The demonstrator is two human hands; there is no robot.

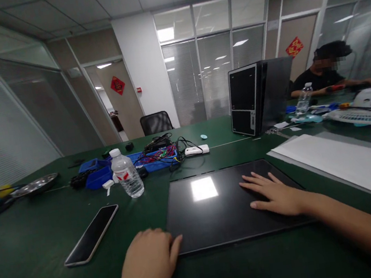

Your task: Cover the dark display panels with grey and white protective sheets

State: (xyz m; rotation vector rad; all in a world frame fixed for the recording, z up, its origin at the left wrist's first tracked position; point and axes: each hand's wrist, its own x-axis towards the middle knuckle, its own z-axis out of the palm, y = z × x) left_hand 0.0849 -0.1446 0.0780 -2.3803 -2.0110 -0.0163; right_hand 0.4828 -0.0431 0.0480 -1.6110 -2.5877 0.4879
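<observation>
A: Where does the dark flat panel (pixel 211 223) lie?

B: Flat on the green table (pixel 29 234), right in front of the person, with a white sheet (pixel 340 158) to its right and a phone (pixel 92 235) well off to its left

A: And the hands, what are they holding?

B: The right hand (pixel 274 193) clasps nothing; it rests on the right part of the panel, palm down, fingers spread wide. The left hand (pixel 149 259) is at the near left corner, fingers curled, thumb by the edge. They are hidden under the hand, so I can't tell whether those fingertips pinch the rim or merely rest beside it

A: Which step would you call this?

B: My reading is handling or steadying the panel, since both hands are at it and neither is at the water bottle (pixel 126 175) or the blue tray (pixel 156 164) of wires beyond

A: What does the next move call for?

B: I'd say even, light pressure from the spread palm, and a sure hold on the left edge before any shift, because the surface looks smooth and glossy and could slip or smudge
</observation>
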